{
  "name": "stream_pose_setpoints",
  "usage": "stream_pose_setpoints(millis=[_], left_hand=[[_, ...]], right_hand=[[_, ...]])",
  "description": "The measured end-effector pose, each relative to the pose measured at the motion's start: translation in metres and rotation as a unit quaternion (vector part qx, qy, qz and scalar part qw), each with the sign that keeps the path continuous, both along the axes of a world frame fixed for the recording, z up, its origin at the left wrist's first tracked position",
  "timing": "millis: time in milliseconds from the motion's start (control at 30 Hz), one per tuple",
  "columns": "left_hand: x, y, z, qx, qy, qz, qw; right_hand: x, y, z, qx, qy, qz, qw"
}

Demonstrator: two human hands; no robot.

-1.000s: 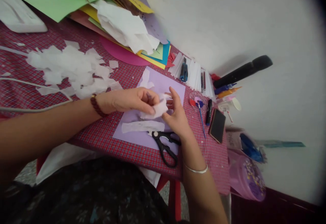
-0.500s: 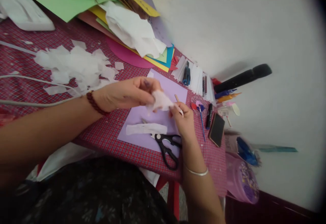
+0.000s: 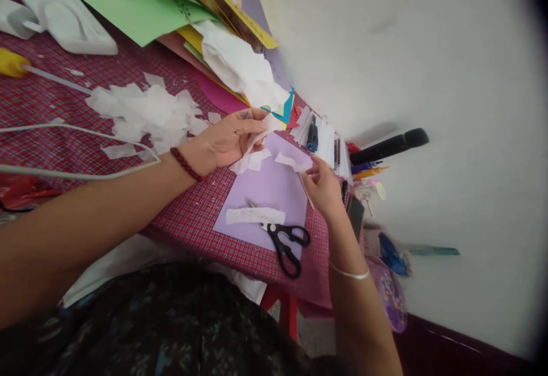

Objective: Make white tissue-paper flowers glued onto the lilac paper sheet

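My left hand [image 3: 233, 136] is closed on a thin white tissue paper piece [image 3: 269, 125], pinched between thumb and fingers above the top of the purple sheet [image 3: 265, 188]. Just under it lies another white scrap [image 3: 252, 160]. With my right hand [image 3: 323, 185] I pinch the end of a small wavy white strip [image 3: 293, 162] at the sheet's right side. A thin wooden stick [image 3: 307, 190] lies beside that hand. Lower on the sheet, a white paper strip [image 3: 254, 215] rests across the blades of black-handled scissors [image 3: 285, 242].
A pile of cut white squares [image 3: 149, 113] lies to the left, near a white cable [image 3: 77, 130] and a yellow-handled glue gun-like tool [image 3: 15, 63]. Coloured papers [image 3: 145, 19] and a crumpled white sheet [image 3: 240, 62] are stacked behind. A stapler [image 3: 312, 135] and phone [image 3: 355, 216] sit right.
My hands have moved apart: the left up and away, the right to the right. The white paper between them is now in separate pieces, one in each hand. The view has shifted slightly.
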State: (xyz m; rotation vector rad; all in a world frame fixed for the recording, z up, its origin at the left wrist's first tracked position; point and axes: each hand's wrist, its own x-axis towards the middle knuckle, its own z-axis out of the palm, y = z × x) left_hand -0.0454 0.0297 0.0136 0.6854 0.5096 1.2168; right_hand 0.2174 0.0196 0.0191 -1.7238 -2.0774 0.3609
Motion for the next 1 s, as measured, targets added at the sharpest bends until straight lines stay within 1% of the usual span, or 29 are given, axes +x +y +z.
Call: stream_pose_setpoints(millis=[67,133,200,267,367,467,567,667,733,867,1000], left_hand=[[0.005,-0.004,0.0,-0.001,-0.011,-0.002,1.0],[0.01,-0.009,-0.002,-0.009,-0.014,-0.02,1.0],[0.016,-0.013,-0.005,-0.018,-0.009,-0.05,0.999],[0.022,-0.018,-0.008,-0.021,-0.003,-0.076,0.997],[0.029,-0.022,-0.014,-0.024,0.015,-0.094,0.995],[0.032,-0.022,-0.018,-0.042,0.036,-0.091,0.994],[0.03,-0.018,-0.022,-0.066,0.044,-0.063,0.995],[0.028,-0.013,-0.026,-0.063,0.039,-0.04,0.996],[0.027,-0.011,-0.026,-0.053,0.033,-0.036,0.997],[0.027,-0.014,-0.021,-0.031,0.023,-0.05,0.998],[0.025,-0.018,-0.013,-0.02,0.022,-0.076,0.997]], right_hand=[[0.005,-0.04,0.001,-0.032,-0.022,0.033,0.999],[0.01,-0.083,-0.002,-0.072,-0.034,0.036,0.996],[0.015,-0.121,-0.006,-0.087,-0.076,0.03,0.993],[0.019,-0.148,-0.009,-0.085,-0.116,0.032,0.989],[0.021,-0.171,-0.012,-0.074,-0.14,0.045,0.986],[0.015,-0.177,-0.013,-0.065,-0.151,0.069,0.984],[0.008,-0.174,-0.014,-0.062,-0.169,0.063,0.982],[0.005,-0.168,-0.014,-0.071,-0.202,0.054,0.975],[0.006,-0.165,-0.012,-0.083,-0.213,0.063,0.972],[0.007,-0.16,-0.006,-0.114,-0.218,0.086,0.965],[0.007,-0.151,0.001,-0.14,-0.219,0.074,0.963]])
